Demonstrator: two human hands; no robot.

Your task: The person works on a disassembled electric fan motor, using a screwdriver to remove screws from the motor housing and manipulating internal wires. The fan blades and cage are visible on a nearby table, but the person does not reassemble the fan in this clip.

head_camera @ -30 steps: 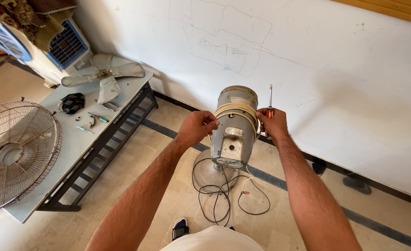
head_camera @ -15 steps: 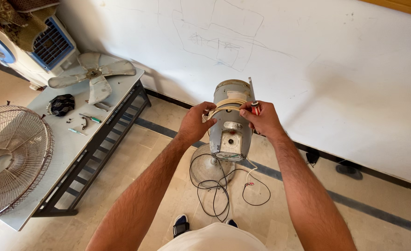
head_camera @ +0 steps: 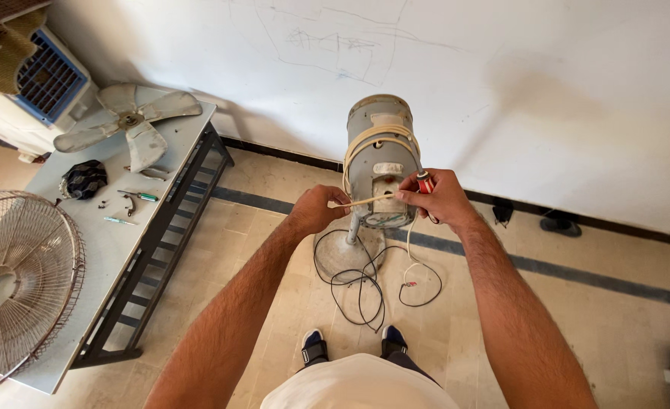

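Mid-frame, our left hand (head_camera: 316,210) and right hand (head_camera: 435,198) pinch a cream cord (head_camera: 365,201) taut at the fan motor (head_camera: 380,159); right fingers also clamp a red-handled screwdriver (head_camera: 424,182).

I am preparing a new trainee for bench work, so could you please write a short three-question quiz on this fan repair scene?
1. True or false: the fan blade is mounted on the motor housing.
2. What does the right hand grip besides the cream cord?
A. a red-handled screwdriver
B. a hammer
C. a paintbrush
3. Fill in: the wire fan guard lies on the grey ____.

Key
1. False: it lies on the table, apart from the motor.
2. A. The left hand pinches the cord's other end.
3. table
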